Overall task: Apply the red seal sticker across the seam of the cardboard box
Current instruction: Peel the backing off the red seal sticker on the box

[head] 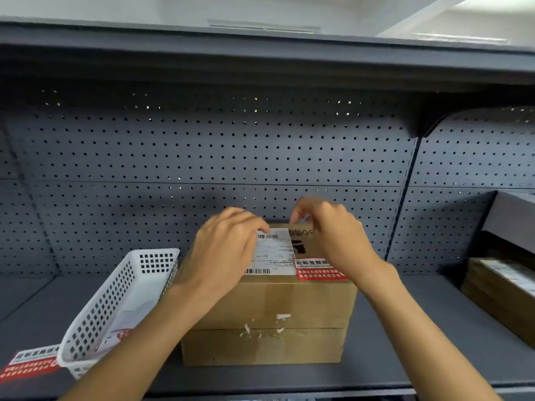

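Red seal sticker (pixel 318 269) lies on the top of the cardboard box (pixel 269 308), just under the right wrist and beside the white shipping label (pixel 273 253). Its near edge sits at the front top edge of the box. Whether it crosses a seam there I cannot tell, because both hands cover much of the top.

The left hand (pixel 223 253) rests flat on the box top, fingers together and slightly curled, its fingertips touching the far left corner of the label. The right hand (pixel 327 227) is beyond the sticker, at the far edge of the box; thumb and forefinger are pressed together as if they pinch something small, but what they pinch is blurred and I cannot say.

Such a sticker is, I judge, thin, light and limp, and its glue side grips at first contact. It is best taken by one corner or by two opposite edges, held taut, then laid down from one end and rubbed flat. The box looks stiff enough to press against.

To the left of the left forearm stands a white perforated basket (pixel 121 302), and more red stickers (pixel 29 363) lie on the shelf (pixel 405 328) beside it.
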The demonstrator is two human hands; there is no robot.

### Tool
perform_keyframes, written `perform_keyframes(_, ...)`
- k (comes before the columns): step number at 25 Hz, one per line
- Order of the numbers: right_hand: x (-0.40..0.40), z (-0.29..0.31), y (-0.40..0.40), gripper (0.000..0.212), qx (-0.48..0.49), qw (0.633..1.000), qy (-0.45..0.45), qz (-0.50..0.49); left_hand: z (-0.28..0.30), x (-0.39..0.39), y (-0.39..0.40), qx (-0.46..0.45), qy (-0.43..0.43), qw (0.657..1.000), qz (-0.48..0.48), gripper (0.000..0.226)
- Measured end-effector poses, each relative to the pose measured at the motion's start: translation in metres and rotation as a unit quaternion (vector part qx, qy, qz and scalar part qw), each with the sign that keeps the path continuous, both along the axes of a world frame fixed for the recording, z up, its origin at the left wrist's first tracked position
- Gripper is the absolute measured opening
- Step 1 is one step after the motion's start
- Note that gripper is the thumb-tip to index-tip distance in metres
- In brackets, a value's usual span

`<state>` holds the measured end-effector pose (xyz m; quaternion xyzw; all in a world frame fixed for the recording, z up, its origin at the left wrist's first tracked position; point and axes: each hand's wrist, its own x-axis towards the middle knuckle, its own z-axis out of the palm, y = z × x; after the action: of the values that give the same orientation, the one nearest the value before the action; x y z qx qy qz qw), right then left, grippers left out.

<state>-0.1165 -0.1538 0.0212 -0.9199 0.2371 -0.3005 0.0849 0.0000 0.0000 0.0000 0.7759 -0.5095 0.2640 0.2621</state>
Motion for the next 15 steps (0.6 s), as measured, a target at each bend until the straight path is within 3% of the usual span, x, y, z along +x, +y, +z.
perform_keyframes(4,-0.005,-0.009,-0.025,0.059,0.043,0.992,0.118,0.014,-0.012,-0.002,-0.025,0.049,0.040,0.997,-0.034,0.030)
perform_keyframes(9,0.002,-0.022,-0.035,0.043,0.084,0.982,0.165,0.027,-0.027,-0.001,-0.043,0.080,0.058,0.994,-0.038,0.032)
perform_keyframes(15,0.012,-0.016,-0.039,0.048,0.095,0.972,0.214,0.032,-0.032,-0.002,-0.041,0.085,0.064,0.993,-0.046,0.035)
